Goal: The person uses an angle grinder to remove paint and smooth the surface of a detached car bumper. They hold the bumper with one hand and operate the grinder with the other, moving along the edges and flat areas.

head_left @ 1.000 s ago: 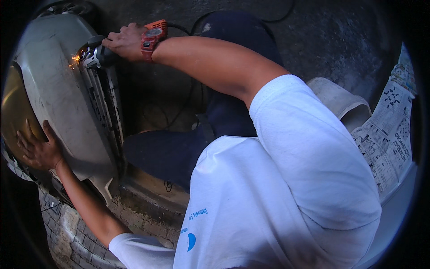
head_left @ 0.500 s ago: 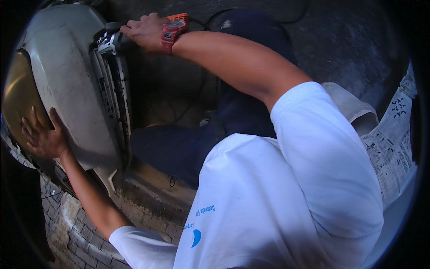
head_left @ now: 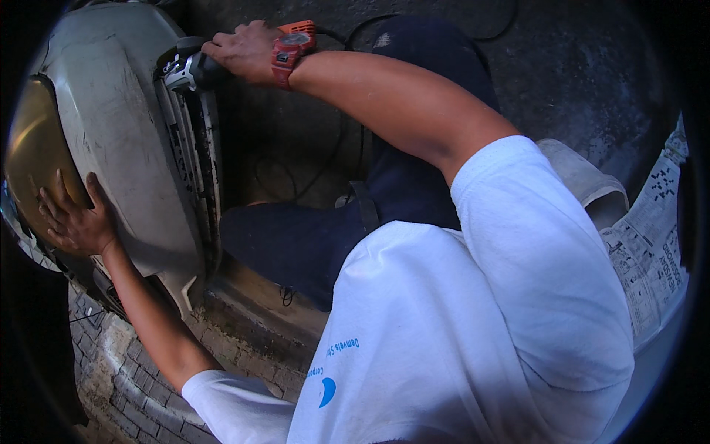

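Note:
My right hand (head_left: 248,53), with a red wristwatch on its wrist, wraps over the body of an angle grinder (head_left: 194,72). The tool has a silver head, a dark body and an orange rear end. Its head sits at the right edge of a large grey curved panel (head_left: 122,140), which looks like a vehicle bumper; the disc's contact is hard to make out. My left hand (head_left: 80,220) lies flat, fingers spread, across the border between the grey panel and a shiny gold section (head_left: 33,152). Nothing is held in it.
Slatted edging (head_left: 194,148) runs along the panel's right side. My dark-trousered legs (head_left: 288,229) are beside it. A cord (head_left: 362,26) trails from the grinder over the dark floor. A whitish bucket-like container (head_left: 584,177) and printed newspaper (head_left: 643,251) lie at right; paving bricks (head_left: 140,385) are lower left.
The view has shifted slightly. Both hands keep nearly the same places, the right on the grinder and the left flat on the panel.

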Motion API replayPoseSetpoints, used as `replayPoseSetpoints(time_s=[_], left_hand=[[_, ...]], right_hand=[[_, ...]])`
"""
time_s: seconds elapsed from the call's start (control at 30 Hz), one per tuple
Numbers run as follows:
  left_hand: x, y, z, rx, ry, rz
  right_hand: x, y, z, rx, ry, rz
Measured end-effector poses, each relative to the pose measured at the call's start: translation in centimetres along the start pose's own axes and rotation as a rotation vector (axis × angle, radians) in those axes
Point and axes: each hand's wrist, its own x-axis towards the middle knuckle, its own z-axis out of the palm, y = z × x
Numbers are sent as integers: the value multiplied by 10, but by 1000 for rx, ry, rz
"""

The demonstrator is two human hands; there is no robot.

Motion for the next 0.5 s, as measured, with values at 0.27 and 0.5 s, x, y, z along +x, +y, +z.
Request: replayPoseSetpoints(time_s=[0.27, 0.5], left_hand=[[2, 3, -2, -21, -13, -6], [3, 2, -2, 5, -16, 2]], right_hand=[[4, -5, 1, 19, -19, 19], [3, -5, 0, 14, -20, 20]])
